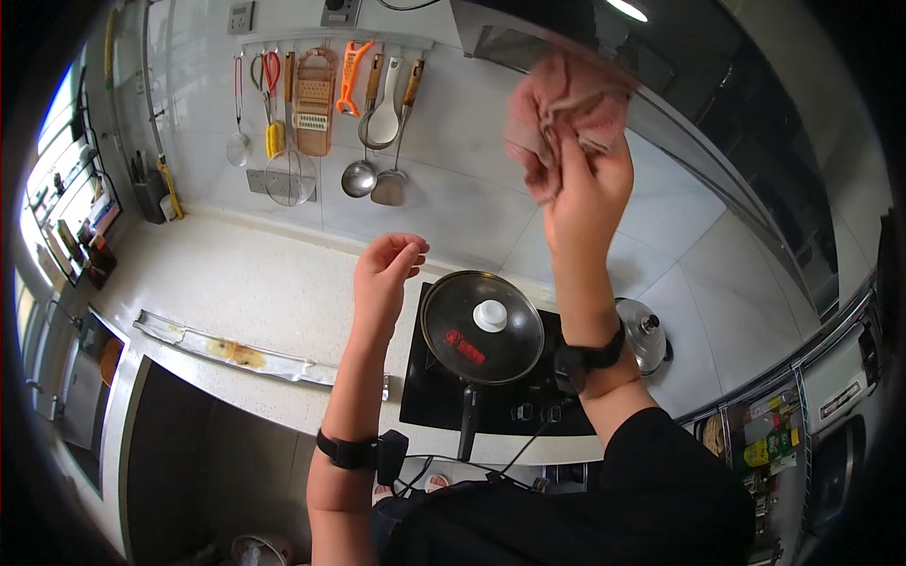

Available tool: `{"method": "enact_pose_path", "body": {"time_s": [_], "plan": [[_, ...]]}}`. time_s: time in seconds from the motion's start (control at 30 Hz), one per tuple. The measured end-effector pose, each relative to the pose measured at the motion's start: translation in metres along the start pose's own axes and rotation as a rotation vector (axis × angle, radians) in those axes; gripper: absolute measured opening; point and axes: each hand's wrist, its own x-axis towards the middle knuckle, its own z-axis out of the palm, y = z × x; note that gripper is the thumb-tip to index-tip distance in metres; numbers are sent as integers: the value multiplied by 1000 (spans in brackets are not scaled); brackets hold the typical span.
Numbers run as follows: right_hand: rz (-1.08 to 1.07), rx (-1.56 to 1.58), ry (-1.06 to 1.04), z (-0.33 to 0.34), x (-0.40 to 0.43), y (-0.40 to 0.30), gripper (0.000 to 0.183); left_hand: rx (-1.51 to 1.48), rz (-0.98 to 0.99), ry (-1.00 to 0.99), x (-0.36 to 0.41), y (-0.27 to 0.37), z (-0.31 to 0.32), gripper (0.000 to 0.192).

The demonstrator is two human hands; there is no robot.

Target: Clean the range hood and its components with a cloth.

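Up at the front edge of the range hood [655, 60], my right hand [591, 187] grips a crumpled pink cloth [566, 117]. The cloth meets the hood's lower edge; its blur hides exactly how it touches. My left hand [389, 265] is raised in front of the tiled wall, its fingers curled with nothing visible in them. Below and between my arms, a frying pan with a glass lid [446, 311] and white knob sits on the black gas hob [417, 396]. A long metal strip [283, 359] with brown, greasy stains lies on the countertop [255, 276], left of my left forearm.
Kitchen tools, including a wooden grater [313, 106] and a ladle [359, 179], hang from a wall rail [333, 37]. A lidded metal pot [640, 332] stands right of the hob. A knife block [148, 198] is at the far left corner. The pan handle [467, 424] projects towards me.
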Motion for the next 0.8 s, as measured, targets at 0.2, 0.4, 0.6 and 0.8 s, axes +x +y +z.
{"method": "enact_pose_path", "body": {"time_s": [0.2,0.4,0.6,0.8], "plan": [[242,685,51,-110,-15,-35,45,7,-28,-31,0,-2,14,16],[166,849,69,-217,10,-109,49,-13,-35,-108,5,-2,33,17],[249,969,227,-167,5,-143,47,-23,-77,-213,2,-2,58,16],[263,925,206,-88,5,-109,27,10,-101,-247,-4,-4,43,16]]}}
